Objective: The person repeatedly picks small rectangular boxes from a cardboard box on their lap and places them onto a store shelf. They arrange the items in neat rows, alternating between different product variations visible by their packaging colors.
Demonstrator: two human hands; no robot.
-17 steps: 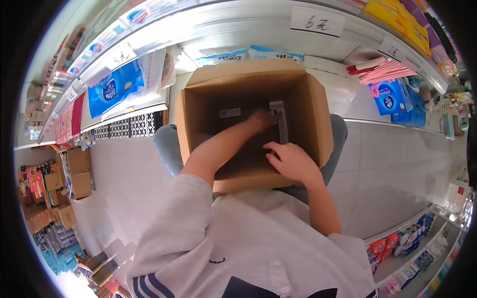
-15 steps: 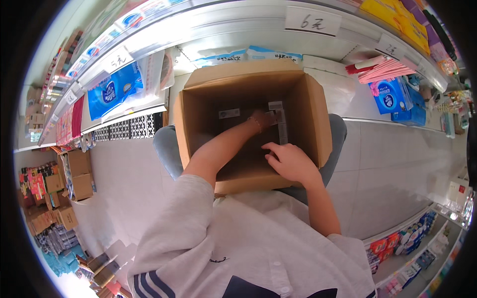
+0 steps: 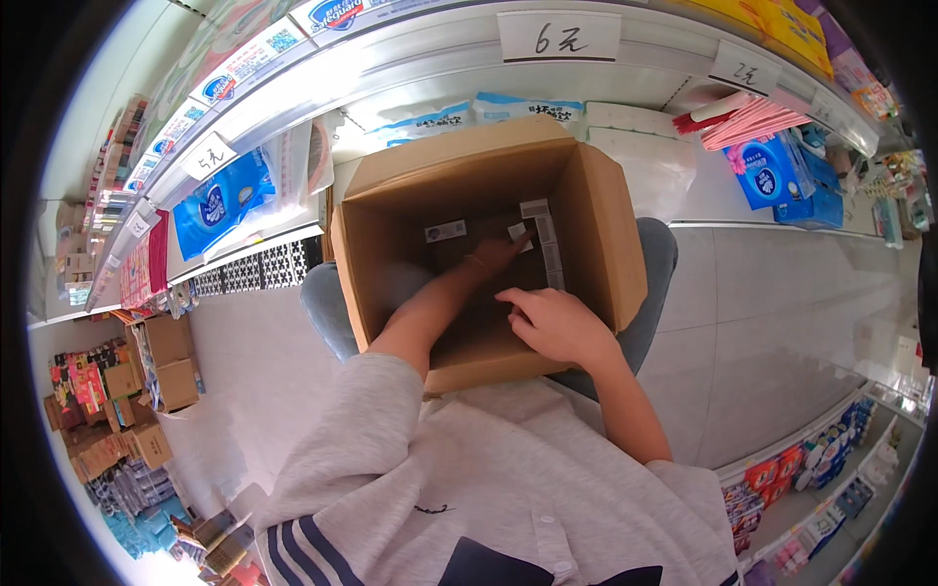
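Observation:
An open brown cardboard box (image 3: 459, 361) stands between my knees. My left hand (image 3: 500, 256) reaches deep into it, its fingers closed at a small white box (image 3: 519, 233), which tilts slightly. Beside that lies a row of small white boxes (image 3: 548, 239) along the right part of the carton's floor. Another small white box (image 3: 446, 230) lies apart, to the left. Over the carton's near right edge hangs my right hand (image 3: 559, 327), empty, its fingers loosely bent and apart. Shade inside the carton blurs the left fingers' exact hold.
Ahead runs a white shelf with blue tissue packs (image 3: 217, 203) at the left, more blue packs (image 3: 772, 176) at the right and white paper packs (image 3: 640, 151) behind the carton. Brown cardboard boxes (image 3: 168, 356) stand on the left; a stocked shelf (image 3: 811, 469) is at lower right.
My left hand has drawn back slightly toward the left from the row, and the small white box by its fingers has shifted left with it. My right hand has moved slightly left.

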